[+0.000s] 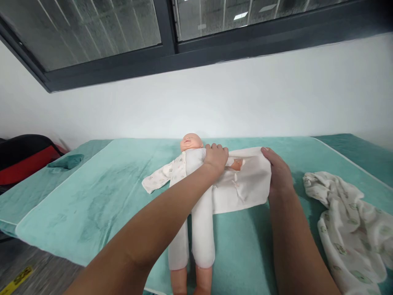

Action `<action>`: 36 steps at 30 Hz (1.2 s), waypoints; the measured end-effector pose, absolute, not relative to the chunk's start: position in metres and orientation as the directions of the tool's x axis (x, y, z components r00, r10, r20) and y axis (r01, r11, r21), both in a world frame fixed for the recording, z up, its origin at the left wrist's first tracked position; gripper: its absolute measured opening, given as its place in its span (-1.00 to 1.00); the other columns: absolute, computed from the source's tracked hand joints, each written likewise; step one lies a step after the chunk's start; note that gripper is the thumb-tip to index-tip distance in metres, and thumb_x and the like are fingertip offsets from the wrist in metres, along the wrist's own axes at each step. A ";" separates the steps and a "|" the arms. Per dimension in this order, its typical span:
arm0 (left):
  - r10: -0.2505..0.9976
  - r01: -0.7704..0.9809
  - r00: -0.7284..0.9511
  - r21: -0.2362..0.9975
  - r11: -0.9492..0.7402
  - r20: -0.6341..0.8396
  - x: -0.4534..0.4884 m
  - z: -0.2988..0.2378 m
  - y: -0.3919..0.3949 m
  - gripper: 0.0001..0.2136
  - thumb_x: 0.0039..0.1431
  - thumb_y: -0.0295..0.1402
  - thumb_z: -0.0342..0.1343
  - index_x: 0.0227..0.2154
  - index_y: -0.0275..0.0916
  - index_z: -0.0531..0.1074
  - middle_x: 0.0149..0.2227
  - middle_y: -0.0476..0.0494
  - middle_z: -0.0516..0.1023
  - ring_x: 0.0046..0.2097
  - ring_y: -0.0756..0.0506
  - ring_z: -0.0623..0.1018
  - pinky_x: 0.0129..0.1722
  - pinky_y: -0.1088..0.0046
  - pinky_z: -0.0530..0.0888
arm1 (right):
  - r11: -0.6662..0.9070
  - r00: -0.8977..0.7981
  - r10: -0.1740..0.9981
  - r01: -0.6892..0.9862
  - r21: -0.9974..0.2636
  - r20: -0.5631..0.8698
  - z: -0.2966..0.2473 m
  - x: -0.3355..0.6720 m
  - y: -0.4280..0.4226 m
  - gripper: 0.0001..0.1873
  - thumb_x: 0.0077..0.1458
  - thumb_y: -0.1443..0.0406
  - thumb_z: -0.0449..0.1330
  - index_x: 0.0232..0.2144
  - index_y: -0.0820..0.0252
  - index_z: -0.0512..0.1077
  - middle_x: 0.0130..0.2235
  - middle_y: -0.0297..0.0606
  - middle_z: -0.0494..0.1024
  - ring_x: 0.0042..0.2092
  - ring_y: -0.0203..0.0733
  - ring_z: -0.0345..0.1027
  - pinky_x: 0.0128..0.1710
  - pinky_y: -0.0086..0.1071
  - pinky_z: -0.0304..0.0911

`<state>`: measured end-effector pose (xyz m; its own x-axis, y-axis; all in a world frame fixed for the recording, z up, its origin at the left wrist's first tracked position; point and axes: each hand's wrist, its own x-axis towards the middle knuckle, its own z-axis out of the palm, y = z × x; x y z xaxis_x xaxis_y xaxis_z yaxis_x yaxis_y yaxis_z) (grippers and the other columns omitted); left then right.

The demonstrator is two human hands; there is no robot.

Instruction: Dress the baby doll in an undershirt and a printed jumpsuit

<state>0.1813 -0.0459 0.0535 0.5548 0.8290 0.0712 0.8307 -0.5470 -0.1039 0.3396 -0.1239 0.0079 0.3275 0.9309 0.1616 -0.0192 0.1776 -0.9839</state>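
A baby doll [192, 141] lies on its back, head toward the wall, in white leggings [203, 233] and a white baby top [245, 186] with small prints. One printed sleeve lies spread on the left. My left hand [216, 157] is closed around the doll's arm near the shoulder, its fingertips curled over the far side. Past it the doll's small hand [237, 164] shows against the opened white cloth. My right hand [276, 170] pinches the outer edge of that panel, thumb on top, and holds it stretched to the right.
A green padded mat [92, 196] lies under the doll. On the right is a crumpled white printed cloth [346, 229]. A black and red bag [27, 159] stands at the far left. Behind are a white wall [196, 102] and a dark-framed window [172, 53].
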 end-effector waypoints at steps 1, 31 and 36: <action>0.841 0.845 0.534 -0.048 -0.532 0.080 0.183 0.051 -0.045 -0.58 0.06 -0.38 0.21 0.00 -0.35 0.35 0.05 -0.48 0.40 0.08 -0.37 0.37 0.06 -0.02 0.23 | 0.190 0.295 0.943 -0.093 -0.977 0.155 0.014 0.333 -0.128 -0.56 0.08 -0.11 0.11 -0.17 0.04 0.36 -0.36 -0.31 0.53 -0.31 -0.06 0.48 -0.32 -0.23 0.43; 0.842 0.514 0.294 0.667 -0.539 0.453 0.017 0.005 -0.146 -0.70 0.34 -0.28 -0.07 0.08 -0.14 0.34 0.26 -0.15 0.30 0.30 -0.12 0.25 0.32 0.20 0.17 | 0.314 0.027 0.949 -0.015 -0.949 0.314 0.017 0.244 -0.131 -0.81 0.10 0.16 0.28 -0.24 0.07 0.54 -0.06 -0.25 0.56 -0.01 -0.11 0.40 0.02 -0.26 0.27; 0.907 0.570 0.191 0.710 -0.413 0.375 -0.034 -0.035 -0.161 -0.64 0.37 -0.25 -0.16 0.15 -0.16 0.30 0.22 -0.18 0.37 0.24 -0.13 0.34 0.27 0.19 0.27 | 0.236 -0.166 0.949 -0.191 -0.953 0.269 0.003 0.244 -0.138 -0.82 0.13 0.15 0.25 -0.26 0.05 0.57 -0.08 -0.23 0.61 0.13 0.00 0.36 0.24 -0.07 0.11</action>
<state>-0.0343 -0.1610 -0.0348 0.1907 0.9073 0.3747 0.5705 -0.4131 0.7098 0.2435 -0.1377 0.0033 -0.1661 0.9488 0.2686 -0.1910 0.2362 -0.9527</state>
